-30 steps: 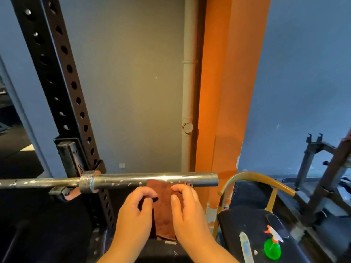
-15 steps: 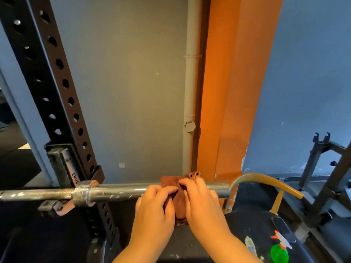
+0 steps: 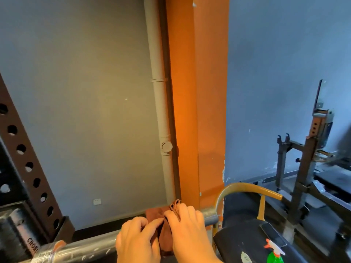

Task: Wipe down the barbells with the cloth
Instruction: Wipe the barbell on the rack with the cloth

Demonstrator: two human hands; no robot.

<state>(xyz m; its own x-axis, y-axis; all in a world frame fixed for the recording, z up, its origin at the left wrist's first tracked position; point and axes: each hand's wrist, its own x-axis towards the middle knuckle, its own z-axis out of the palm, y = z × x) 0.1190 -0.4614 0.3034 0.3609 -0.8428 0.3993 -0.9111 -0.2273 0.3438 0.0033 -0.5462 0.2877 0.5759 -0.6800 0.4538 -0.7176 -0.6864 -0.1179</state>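
A chrome barbell (image 3: 89, 248) lies across the rack at the bottom of the head view, its sleeve end (image 3: 209, 217) poking out to the right. A brown cloth (image 3: 154, 215) is draped over the sleeve. My left hand (image 3: 137, 242) and my right hand (image 3: 187, 230) sit side by side on the bar, fingers curled over the cloth and pressing it round the sleeve. The bar under both hands is hidden.
A black perforated rack upright (image 3: 26, 168) stands at the left. A black bench pad (image 3: 247, 238) with a yellow curved frame (image 3: 247, 188) sits right of the bar end; a green spray bottle (image 3: 274, 255) lies on it. Another rack (image 3: 303, 168) stands at the far right.
The cloth has gone from hanging under the bar to being wrapped over the sleeve. Both hands have moved up onto it and toward the bar's right end. The camera has turned right.
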